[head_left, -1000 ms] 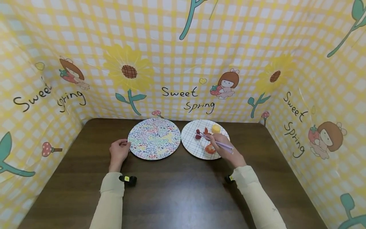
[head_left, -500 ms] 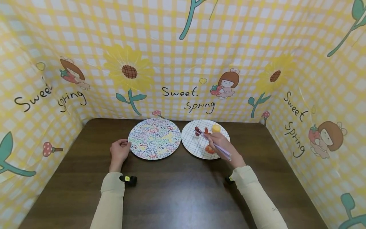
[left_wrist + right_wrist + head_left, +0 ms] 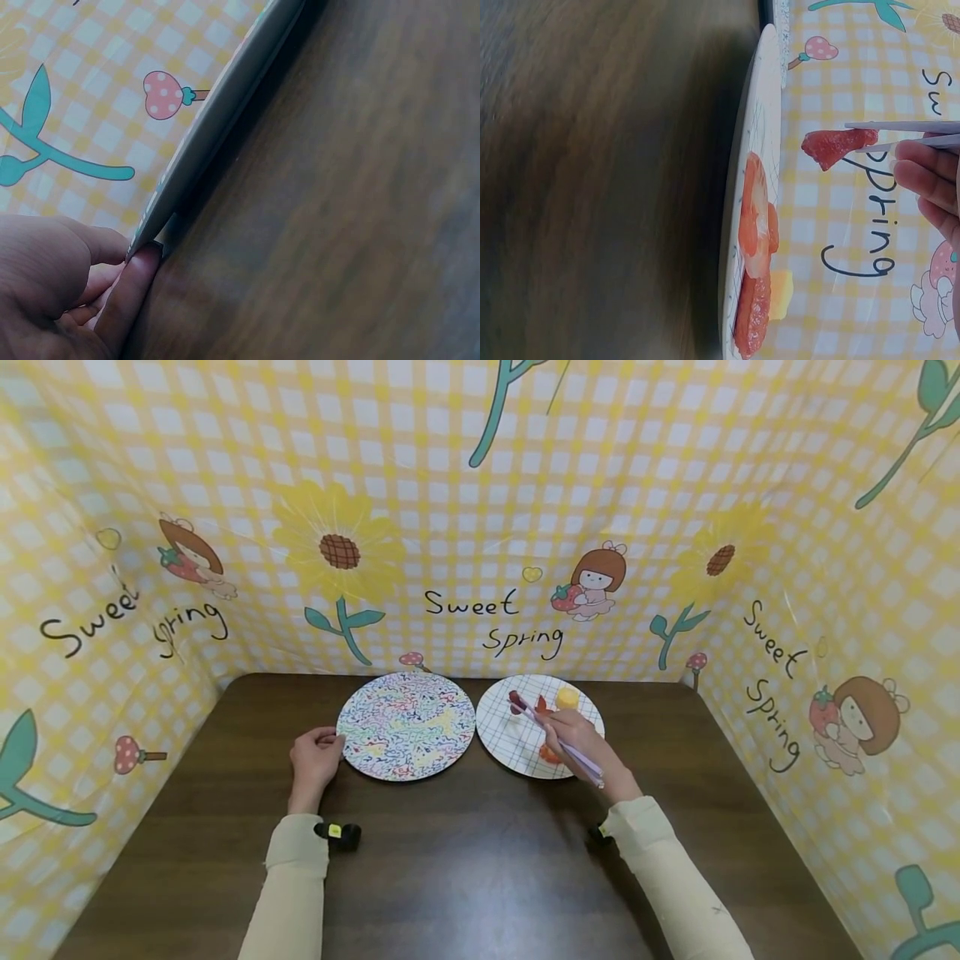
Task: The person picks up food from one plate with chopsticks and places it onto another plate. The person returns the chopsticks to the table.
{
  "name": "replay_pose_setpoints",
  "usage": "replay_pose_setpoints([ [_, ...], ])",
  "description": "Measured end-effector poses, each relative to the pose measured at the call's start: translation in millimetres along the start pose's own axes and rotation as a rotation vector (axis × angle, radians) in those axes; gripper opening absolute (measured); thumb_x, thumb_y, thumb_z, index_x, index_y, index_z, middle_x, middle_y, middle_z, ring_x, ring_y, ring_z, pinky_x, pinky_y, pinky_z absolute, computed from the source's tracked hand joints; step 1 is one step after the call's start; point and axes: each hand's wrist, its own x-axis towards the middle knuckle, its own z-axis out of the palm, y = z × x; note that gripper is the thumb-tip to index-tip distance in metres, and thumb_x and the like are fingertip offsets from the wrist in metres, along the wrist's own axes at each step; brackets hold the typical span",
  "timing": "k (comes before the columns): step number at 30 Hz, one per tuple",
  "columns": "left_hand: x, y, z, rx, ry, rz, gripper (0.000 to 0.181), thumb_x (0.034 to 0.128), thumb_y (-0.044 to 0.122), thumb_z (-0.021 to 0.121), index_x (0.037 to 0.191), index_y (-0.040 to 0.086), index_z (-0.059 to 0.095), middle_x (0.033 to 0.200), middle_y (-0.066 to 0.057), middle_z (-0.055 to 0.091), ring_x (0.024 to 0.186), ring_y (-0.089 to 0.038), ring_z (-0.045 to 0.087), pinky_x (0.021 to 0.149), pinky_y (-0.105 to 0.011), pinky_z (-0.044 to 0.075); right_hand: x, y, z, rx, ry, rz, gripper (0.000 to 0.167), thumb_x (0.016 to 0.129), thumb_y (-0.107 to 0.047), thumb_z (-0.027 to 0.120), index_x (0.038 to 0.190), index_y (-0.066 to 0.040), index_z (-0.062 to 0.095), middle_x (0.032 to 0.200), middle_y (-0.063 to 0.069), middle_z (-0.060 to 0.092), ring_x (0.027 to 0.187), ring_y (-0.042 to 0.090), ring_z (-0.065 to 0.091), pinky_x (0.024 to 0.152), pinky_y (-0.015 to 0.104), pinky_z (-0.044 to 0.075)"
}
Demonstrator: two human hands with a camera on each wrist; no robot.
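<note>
Right hand [image 3: 594, 742] pinches chopsticks [image 3: 904, 126], tips holding the red piece [image 3: 826, 145] clear above the gridded plate [image 3: 497, 733] near the desk [image 3: 465, 868]'s far edge; left hand [image 3: 315, 760] pinches the patterned plate [image 3: 405, 727], likely to steady it

Both arms wore long cream sleeves, plain and matte, with soft creases. The left sleeve [image 3: 285, 902] ended in a cuff [image 3: 296, 839] that looked folded back, slightly wider than the cloth below it. The right sleeve [image 3: 686, 885] had a similar cuff [image 3: 639, 821], plus a small dark mark [image 3: 717, 909] on the forearm. The left hand [image 3: 313, 758] and right hand [image 3: 592, 745] were bare. A blocky black camera [image 3: 347, 837] with a yellow label [image 3: 333, 831] sat at the left wrist; its right counterpart [image 3: 597, 834], partly hidden, also showed yellow.
</note>
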Motion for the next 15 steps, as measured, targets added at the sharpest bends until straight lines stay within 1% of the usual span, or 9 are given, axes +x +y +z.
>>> replay_pose_setpoints([
  [4,0.0,0.5,0.0,-0.005,0.009,0.007,0.036,0.0989,0.019,0.064,0.126,-0.005,0.065,0.112,-0.023,0.069,0.070,0.000,0.060,0.061,-0.015,0.049,1.8,-1.0,2.2,-0.017,-0.006,0.009,0.026,0.088,0.002,0.062,0.110,0.010,0.073,0.099,0.019,0.074,0.088,0.033,0.069,0.077,0.044,0.057],
  [10,-1.0,2.8,-0.7,-0.014,0.013,0.026,0.035,0.0980,0.017,0.065,0.124,-0.007,0.066,0.112,-0.025,0.069,0.072,0.000,0.060,0.060,-0.014,0.048,4.8,-3.4,1.7,0.022,-0.032,0.033,0.027,0.093,-0.001,0.057,0.113,0.009,0.072,0.104,0.019,0.074,0.094,0.033,0.068,0.081,0.045,0.056],
  [12,-1.9,3.2,-1.0,-0.016,0.013,0.028,0.035,0.0979,0.017,0.065,0.124,-0.007,0.066,0.112,-0.025,0.069,0.075,-0.004,0.062,0.060,-0.014,0.048,6.0,-3.7,3.1,0.024,-0.036,0.028,0.028,0.094,-0.002,0.056,0.114,0.009,0.072,0.103,0.018,0.074,0.093,0.032,0.068,0.081,0.044,0.056],
  [15,-2.3,3.7,-1.3,-0.010,0.015,0.028,0.035,0.0978,0.017,0.065,0.123,-0.007,0.066,0.112,-0.025,0.069,0.075,-0.005,0.063,0.060,-0.015,0.048,8.3,-4.3,5.3,0.028,-0.030,0.011,0.027,0.095,-0.002,0.056,0.113,0.010,0.072,0.101,0.018,0.073,0.090,0.031,0.067,0.078,0.043,0.056],
])
